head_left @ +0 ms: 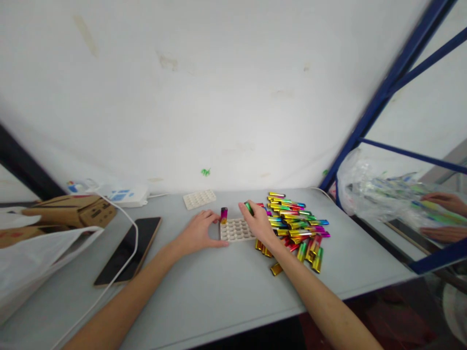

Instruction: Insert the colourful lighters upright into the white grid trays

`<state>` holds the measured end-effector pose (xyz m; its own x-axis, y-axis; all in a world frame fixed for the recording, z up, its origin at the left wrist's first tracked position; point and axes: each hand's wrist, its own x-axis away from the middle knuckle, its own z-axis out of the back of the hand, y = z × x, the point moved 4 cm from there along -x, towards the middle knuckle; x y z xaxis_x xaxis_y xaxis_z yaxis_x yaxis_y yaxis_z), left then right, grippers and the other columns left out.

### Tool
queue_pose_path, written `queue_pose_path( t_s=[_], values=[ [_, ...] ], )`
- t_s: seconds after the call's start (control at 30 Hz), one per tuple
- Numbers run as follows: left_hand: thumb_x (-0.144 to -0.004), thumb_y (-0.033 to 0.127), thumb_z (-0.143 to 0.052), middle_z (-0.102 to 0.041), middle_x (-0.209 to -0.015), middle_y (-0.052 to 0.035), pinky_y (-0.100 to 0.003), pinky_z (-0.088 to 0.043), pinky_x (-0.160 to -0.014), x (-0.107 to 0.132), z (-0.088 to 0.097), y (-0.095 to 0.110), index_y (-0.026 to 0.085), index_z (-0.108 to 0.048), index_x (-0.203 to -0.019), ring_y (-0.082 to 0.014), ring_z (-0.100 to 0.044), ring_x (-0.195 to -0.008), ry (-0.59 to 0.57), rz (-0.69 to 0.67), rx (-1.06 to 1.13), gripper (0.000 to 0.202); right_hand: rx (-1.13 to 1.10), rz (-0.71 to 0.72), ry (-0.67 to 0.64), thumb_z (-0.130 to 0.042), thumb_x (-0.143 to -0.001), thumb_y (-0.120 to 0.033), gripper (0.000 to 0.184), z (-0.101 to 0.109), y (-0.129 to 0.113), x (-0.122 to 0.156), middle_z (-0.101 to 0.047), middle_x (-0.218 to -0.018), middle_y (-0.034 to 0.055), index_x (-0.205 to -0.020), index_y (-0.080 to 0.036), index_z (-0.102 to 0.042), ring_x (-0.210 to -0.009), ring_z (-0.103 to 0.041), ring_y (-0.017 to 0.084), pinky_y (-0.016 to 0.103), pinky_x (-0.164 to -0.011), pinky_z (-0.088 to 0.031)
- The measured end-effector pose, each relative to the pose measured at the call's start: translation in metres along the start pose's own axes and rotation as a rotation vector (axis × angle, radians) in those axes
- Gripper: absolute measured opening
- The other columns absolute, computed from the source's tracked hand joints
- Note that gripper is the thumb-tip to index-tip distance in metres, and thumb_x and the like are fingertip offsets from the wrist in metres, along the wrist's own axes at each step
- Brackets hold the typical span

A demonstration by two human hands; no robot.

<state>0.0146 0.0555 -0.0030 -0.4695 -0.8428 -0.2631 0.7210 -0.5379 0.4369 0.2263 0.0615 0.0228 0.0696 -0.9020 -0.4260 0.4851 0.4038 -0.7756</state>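
Observation:
A white tray with rows of holes (235, 229) lies on the table in front of me. One lighter (224, 215), purple and gold with a dark top, stands upright at its back left corner. My left hand (200, 231) spans the tray's left end, thumb along the front corner and fingers by the standing lighter, steadying it. Above the tray's right part, my right hand (258, 223) is closed round a green lighter (248, 208), tilted and partly hidden by the fingers. To its right a heap of shiny lighters (292, 221) in gold, green, red, blue and purple is spread out.
A second white tray (199, 199) lies near the wall. On the left are a black phone (129, 250), a white cable (136, 233), a cardboard box (73, 211) and a white plastic bag (44, 262). Past the blue frame (350, 146), another person's hands (447, 218) handle clear plastic.

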Motion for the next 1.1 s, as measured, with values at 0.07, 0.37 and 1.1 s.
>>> queue_pose_path(
  t_s=[0.07, 0.37, 1.1],
  values=[
    [-0.062, 0.071, -0.085, -0.067, -0.11, -0.009, -0.044, -0.048, -0.096, 0.0, 0.0, 0.0, 0.021, -0.068, -0.107, -0.0326, -0.063, -0.105, 0.003, -0.003, 0.003, 0.068, 0.011, 0.022, -0.036, -0.047, -0.099, -0.056, 0.046, -0.001, -0.004, 0.001, -0.044, -0.062, -0.0054, -0.068, -0.023, -0.041, -0.062, -0.04, 0.013, 0.026, -0.06, -0.029],
    [-0.064, 0.067, -0.086, -0.067, -0.112, -0.0097, -0.044, -0.049, -0.097, 0.001, 0.004, 0.006, 0.021, -0.069, -0.111, -0.0335, -0.064, -0.106, -0.009, 0.0, 0.007, 0.068, 0.122, -0.023, -0.012, -0.048, -0.089, -0.04, 0.037, -0.004, 0.0, 0.004, -0.036, -0.054, -0.0045, -0.059, -0.024, -0.035, -0.057, -0.036, 0.013, 0.029, -0.057, -0.021],
    [-0.065, 0.067, -0.087, -0.067, -0.111, -0.0101, -0.044, -0.049, -0.097, 0.0, 0.0, 0.002, 0.02, -0.067, -0.108, -0.0337, -0.063, -0.108, -0.013, -0.032, -0.043, 0.067, 0.449, 0.255, -0.365, -0.055, -0.108, -0.038, 0.029, -0.018, -0.016, 0.012, -0.071, -0.078, 0.0049, -0.09, -0.018, -0.062, -0.069, -0.062, 0.017, 0.026, -0.064, -0.033]
  ],
)
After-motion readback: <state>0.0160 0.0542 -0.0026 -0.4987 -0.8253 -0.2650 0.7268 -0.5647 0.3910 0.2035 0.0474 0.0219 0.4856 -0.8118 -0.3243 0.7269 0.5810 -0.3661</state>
